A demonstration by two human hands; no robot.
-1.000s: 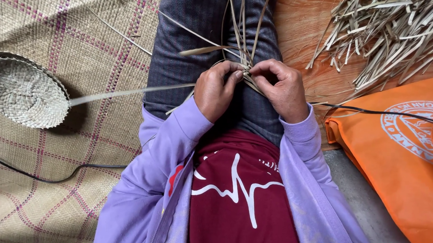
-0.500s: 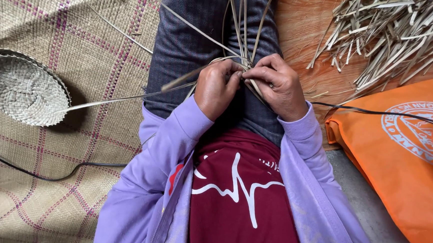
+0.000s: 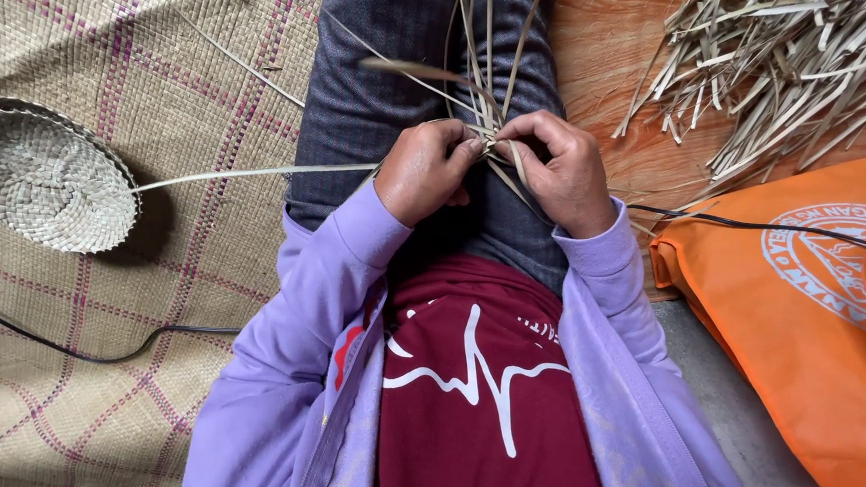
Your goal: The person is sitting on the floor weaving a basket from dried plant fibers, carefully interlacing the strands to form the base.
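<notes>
Woven dish [image 3: 44, 182]: it sits at the far left on the woven mat [image 3: 165, 37], well apart from both hands. Nothing touches it.

Black cord [image 3: 76, 352]: it runs across the mat below the dish. A leg that shifts could catch on it, I think.

Long strip [image 3: 257, 171]: one pale strip runs from near the dish to the left hand. It lies loose on the mat, so it could snag there and pull at the work.

Left hand [image 3: 420, 171]: the fingers are curled shut and pinch the strips in the lap.

Weave start [image 3: 487, 142]: this small knot of crossed strips sits on the lap, between the two hands. The strips fan up and out from it. If either pinch goes soft, the crossings could slide open.

Right hand [image 3: 561, 171]: the fingers are bent tight on the same strips, just touching the left hand. A hard bend could crack a dry strip.

Strip pile [image 3: 794, 75]: spare strips lie in a heap on the wooden floor [image 3: 605, 53], up at the right, near but not touching.

Orange bag [image 3: 810, 307]: it lies at the far right. A second thin black cable [image 3: 755, 226] crosses it.
</notes>
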